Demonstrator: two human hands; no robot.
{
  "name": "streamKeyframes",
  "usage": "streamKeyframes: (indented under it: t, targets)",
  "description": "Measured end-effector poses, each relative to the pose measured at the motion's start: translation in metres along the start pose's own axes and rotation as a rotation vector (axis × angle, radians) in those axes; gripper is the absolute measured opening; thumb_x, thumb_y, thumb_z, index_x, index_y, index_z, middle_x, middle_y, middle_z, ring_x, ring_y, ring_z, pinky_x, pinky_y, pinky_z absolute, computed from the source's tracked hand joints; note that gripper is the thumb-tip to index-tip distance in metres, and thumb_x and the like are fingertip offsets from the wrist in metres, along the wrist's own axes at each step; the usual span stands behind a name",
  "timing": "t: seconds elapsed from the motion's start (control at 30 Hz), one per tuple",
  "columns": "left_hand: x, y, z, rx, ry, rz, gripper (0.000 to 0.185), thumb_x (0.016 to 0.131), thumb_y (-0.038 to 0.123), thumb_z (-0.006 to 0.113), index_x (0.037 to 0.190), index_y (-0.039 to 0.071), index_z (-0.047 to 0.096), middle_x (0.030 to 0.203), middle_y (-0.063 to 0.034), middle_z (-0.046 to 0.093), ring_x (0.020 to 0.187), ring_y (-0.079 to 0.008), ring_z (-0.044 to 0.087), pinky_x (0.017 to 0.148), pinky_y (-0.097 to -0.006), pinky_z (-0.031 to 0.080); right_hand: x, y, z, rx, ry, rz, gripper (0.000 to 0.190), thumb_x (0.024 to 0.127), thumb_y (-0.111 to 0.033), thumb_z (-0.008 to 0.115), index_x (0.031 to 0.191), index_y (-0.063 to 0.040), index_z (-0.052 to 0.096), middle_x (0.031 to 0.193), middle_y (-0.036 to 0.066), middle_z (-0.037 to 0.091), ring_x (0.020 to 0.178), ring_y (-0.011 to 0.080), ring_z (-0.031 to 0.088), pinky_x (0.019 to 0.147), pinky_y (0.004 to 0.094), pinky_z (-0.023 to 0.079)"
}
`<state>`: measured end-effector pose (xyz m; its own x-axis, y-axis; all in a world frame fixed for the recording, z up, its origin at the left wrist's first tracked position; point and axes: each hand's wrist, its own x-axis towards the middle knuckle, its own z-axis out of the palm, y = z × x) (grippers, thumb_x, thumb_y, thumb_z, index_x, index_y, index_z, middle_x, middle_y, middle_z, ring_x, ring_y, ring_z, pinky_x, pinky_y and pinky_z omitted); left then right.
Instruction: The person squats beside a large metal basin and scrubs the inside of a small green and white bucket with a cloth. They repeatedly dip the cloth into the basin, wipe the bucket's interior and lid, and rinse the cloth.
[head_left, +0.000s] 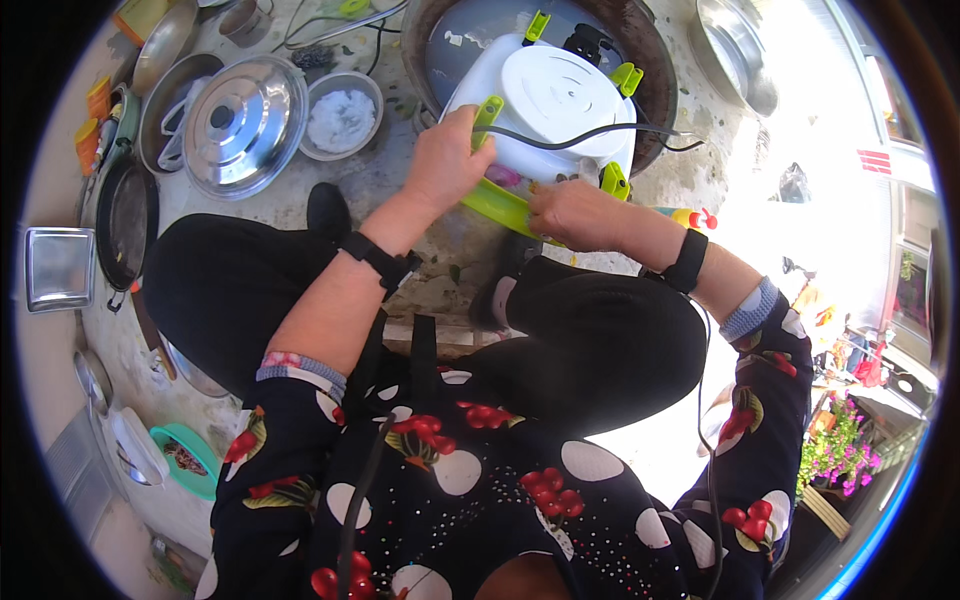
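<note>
An upturned white plastic vessel (517, 105) with a round raised base and lime-green clips leans over the near rim of a large brown-rimmed metal basin (660, 97). Cloudy water (457, 37) stands in the basin. My left hand (448, 159) grips the green clip (489, 112) at the vessel's left corner. At its near side, my right hand (571, 214) rests with curled fingers against the lime-green rim (499, 206). Whatever lies inside those fingers is hidden. A thin black cable (577, 141) crosses in front of the vessel.
To the left are a domed steel lid (244, 127), a bowl of white suds (341, 116), a dark scouring pad (311, 56) and a black pan (127, 217). A steel basin (727, 56) stands at the upper right. A red-capped bottle (694, 217) lies beside my right wrist.
</note>
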<state>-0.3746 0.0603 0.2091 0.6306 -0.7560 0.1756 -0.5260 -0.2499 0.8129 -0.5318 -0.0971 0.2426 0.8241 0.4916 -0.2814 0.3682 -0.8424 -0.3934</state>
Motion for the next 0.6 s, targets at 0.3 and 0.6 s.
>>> streamKeyframes:
  t: [0.3, 0.6]
  targets:
    - [-0.003, -0.003, -0.005, -0.01, 0.013, 0.004, 0.035, 0.081, 0.022, 0.063, 0.107, 0.0, 0.057, 0.096, -0.0236, 0.064, 0.086, -0.043, 0.063, 0.075, -0.0483, 0.051, 0.064, 0.006, 0.015, -0.012, 0.223, -0.079, 0.003, 0.071, -0.005, 0.063, 0.072, -0.005, 0.065, 0.073, 0.01, 0.063, 0.072, 0.0319, 0.065, 0.06, 0.0427, 0.052]
    - [-0.001, 0.003, -0.004, -0.004, 0.019, 0.004, 0.031, 0.081, 0.018, 0.063, 0.106, 0.0, 0.057, 0.095, -0.0223, 0.064, 0.085, -0.0424, 0.063, 0.074, -0.0479, 0.051, -0.015, 0.001, -0.042, 0.003, 0.285, 0.221, 0.018, 0.072, -0.002, 0.067, 0.089, -0.009, 0.069, 0.084, 0.008, 0.061, 0.084, 0.0304, 0.063, 0.07, 0.0412, 0.051]
